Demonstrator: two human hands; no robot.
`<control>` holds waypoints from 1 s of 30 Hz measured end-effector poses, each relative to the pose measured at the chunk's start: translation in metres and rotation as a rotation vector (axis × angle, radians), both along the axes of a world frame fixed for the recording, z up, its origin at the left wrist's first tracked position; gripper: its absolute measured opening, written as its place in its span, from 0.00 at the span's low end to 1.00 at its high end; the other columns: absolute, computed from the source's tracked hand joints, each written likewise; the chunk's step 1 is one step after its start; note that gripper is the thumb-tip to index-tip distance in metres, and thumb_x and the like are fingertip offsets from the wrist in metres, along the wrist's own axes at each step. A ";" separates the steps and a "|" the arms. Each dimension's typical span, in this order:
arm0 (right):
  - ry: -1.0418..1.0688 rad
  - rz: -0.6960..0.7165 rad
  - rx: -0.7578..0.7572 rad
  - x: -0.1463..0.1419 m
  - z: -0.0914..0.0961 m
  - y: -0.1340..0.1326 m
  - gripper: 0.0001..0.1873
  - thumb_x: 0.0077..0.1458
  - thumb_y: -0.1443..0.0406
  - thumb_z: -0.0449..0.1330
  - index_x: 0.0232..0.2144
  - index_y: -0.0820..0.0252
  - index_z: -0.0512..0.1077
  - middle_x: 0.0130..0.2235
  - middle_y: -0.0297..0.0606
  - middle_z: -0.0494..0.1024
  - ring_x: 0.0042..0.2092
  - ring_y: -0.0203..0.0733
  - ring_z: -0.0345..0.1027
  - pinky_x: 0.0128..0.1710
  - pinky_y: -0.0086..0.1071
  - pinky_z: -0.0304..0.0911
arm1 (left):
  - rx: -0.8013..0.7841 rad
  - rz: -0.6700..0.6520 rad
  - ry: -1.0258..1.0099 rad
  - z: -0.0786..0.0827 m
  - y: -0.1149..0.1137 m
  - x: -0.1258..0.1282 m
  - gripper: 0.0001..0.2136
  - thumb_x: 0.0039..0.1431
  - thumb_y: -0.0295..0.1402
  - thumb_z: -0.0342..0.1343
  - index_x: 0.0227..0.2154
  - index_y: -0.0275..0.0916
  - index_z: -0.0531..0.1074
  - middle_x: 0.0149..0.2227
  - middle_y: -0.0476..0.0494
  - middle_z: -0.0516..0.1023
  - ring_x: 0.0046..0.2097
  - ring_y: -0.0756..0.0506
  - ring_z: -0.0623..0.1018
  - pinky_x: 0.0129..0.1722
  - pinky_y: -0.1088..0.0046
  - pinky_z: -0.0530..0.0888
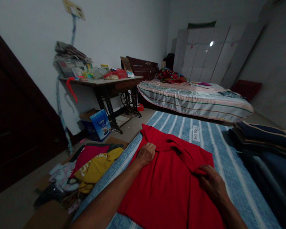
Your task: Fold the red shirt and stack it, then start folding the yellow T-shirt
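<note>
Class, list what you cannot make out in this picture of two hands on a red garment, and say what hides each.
Head view:
- Left hand: fingers curled under, hidden by its own back.
- Right hand: fingertips tucked under a fold of the red garment.
- Red garment's lower part: cut off by the bottom edge.
- Clothes pile at left: dim, tangled.
- Table items: too small.

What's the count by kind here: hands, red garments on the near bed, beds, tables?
Hands: 2, left hand and right hand, both on the cloth
Garments: 1, red garment
Beds: 2, blue striped bed and far bed
Tables: 1, cluttered table
Total: 6
</note>
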State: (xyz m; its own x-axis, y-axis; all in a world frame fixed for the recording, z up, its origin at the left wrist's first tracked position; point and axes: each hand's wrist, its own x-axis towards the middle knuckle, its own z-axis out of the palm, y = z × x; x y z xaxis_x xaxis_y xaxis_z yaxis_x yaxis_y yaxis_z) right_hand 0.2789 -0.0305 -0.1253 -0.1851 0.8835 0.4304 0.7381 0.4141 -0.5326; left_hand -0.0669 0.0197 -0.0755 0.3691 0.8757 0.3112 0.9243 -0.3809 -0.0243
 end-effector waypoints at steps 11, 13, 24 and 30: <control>-0.002 -0.033 0.023 0.000 -0.003 -0.001 0.12 0.50 0.63 0.53 0.37 0.56 0.72 0.41 0.40 0.76 0.44 0.46 0.70 0.44 0.37 0.64 | -0.013 0.022 0.046 0.005 -0.002 0.002 0.07 0.60 0.24 0.45 0.32 0.38 0.67 0.35 0.43 0.72 0.39 0.43 0.68 0.41 0.67 0.67; 0.003 -0.021 0.024 0.000 -0.002 -0.001 0.12 0.50 0.64 0.53 0.37 0.56 0.72 0.41 0.40 0.76 0.43 0.45 0.70 0.43 0.37 0.64 | -0.020 0.026 0.040 0.005 -0.002 0.002 0.07 0.59 0.24 0.46 0.32 0.38 0.67 0.35 0.43 0.72 0.40 0.43 0.69 0.41 0.67 0.67; 0.011 -0.032 0.005 -0.001 -0.002 -0.001 0.13 0.49 0.64 0.52 0.37 0.55 0.73 0.41 0.40 0.76 0.44 0.46 0.70 0.46 0.39 0.64 | -0.043 0.005 0.002 0.005 0.000 -0.001 0.08 0.60 0.23 0.44 0.32 0.38 0.67 0.34 0.43 0.71 0.39 0.44 0.68 0.41 0.67 0.66; -0.005 -0.031 0.005 -0.001 -0.003 -0.002 0.13 0.50 0.64 0.52 0.37 0.56 0.73 0.42 0.41 0.76 0.44 0.47 0.70 0.45 0.39 0.65 | -0.028 -0.005 -0.013 0.002 0.000 -0.003 0.09 0.60 0.23 0.43 0.32 0.38 0.67 0.34 0.43 0.71 0.38 0.44 0.68 0.41 0.68 0.67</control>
